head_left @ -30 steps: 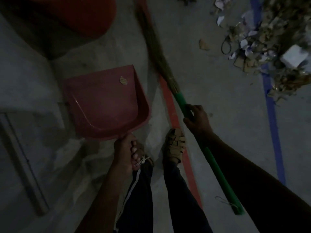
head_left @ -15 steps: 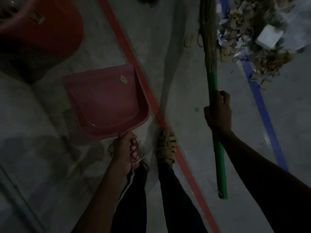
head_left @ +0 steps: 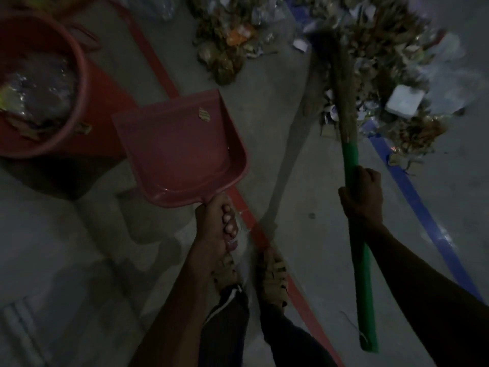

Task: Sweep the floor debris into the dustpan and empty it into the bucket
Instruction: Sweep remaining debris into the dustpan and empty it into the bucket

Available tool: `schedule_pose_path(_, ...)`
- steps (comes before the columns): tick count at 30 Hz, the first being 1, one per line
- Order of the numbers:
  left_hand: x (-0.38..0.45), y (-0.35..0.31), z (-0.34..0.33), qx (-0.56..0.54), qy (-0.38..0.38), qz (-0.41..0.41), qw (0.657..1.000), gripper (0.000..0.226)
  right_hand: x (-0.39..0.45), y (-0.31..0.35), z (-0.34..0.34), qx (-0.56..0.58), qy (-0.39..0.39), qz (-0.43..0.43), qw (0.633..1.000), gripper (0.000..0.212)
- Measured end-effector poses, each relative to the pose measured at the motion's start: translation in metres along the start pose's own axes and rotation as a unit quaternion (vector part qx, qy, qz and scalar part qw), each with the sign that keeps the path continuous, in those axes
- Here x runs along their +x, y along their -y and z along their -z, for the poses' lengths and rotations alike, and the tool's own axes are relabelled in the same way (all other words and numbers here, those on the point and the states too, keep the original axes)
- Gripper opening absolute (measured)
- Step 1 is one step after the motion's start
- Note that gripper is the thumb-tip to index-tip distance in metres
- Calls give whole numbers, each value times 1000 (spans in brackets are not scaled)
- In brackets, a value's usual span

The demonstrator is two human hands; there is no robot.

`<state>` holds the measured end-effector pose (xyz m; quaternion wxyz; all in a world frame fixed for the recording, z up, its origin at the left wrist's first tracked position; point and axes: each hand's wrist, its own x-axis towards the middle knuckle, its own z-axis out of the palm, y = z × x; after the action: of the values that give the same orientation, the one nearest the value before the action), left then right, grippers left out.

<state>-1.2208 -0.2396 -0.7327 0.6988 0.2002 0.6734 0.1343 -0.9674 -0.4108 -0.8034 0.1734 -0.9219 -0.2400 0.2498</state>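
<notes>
The left hand (head_left: 215, 221) still grips the red dustpan (head_left: 180, 149), now held nearer the bucket (head_left: 79, 83), which has come more into view. The right hand (head_left: 361, 197) still grips the broom (head_left: 349, 160); its bristles now reach into the debris (head_left: 383, 49).
</notes>
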Motion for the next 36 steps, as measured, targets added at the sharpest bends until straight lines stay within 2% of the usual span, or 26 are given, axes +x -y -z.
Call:
schedule_pose_path(2,12,-23,-10,-4,-4,-8,1000,30,18,14,9,8,-32,7,999,51)
schedule_pose_path(6,41,-76,-17,-19,-5,-26,999,26,63,54,13,60,-39,60,996,59)
schedule_pose_path(12,96,-164,-19,-29,0,-41,999,27,150,178,-22,187,40,93,977,52)
schedule_pose_path(15,117,-216,-18,-27,3,-46,999,28,193,264,-39,208,83,65,973,52)
schedule_pose_path(22,179,-333,-12,-43,14,-53,998,31,299,439,-75,228,177,66,955,56)
schedule_pose_path(26,215,-373,-1,-52,18,-54,997,33,346,508,-113,260,213,19,942,39)
schedule_pose_path(31,229,-389,5,-39,13,-40,998,32,363,519,-145,276,253,-66,925,32)
schedule_pose_path(36,224,-388,3,-35,8,-13,999,31,335,443,-135,289,206,-148,923,41)
